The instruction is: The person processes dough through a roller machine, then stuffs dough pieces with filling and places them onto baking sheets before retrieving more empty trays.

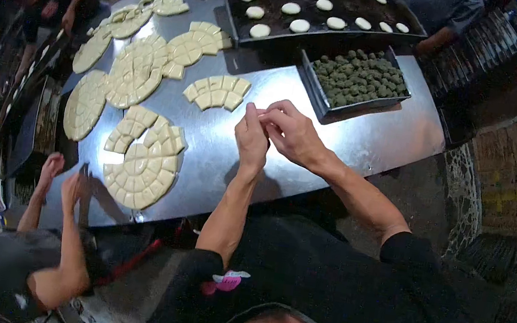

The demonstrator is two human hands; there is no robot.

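Observation:
My left hand [251, 140] and my right hand [295, 135] meet above the steel table, fingertips pressed together. Both are closed, and whatever lies between the fingers is hidden. Just left of them lies a curved strip of cut dough pieces [219, 92]. Beyond my right hand stands a metal tray [325, 108] heaped with dark green filling balls [359, 76]. Further left are several flat rounds of dough scored into pieces, the nearest dough round [139, 174] partly taken apart.
A large dark baking tray [236, 16] with several pale dough discs [300, 26] sits at the table's far side. At lower left, a co-worker's hands [61, 180] are close to the steel table [206, 154]. Other people stand at the far edge. Stacked trays [494, 39] are at upper right.

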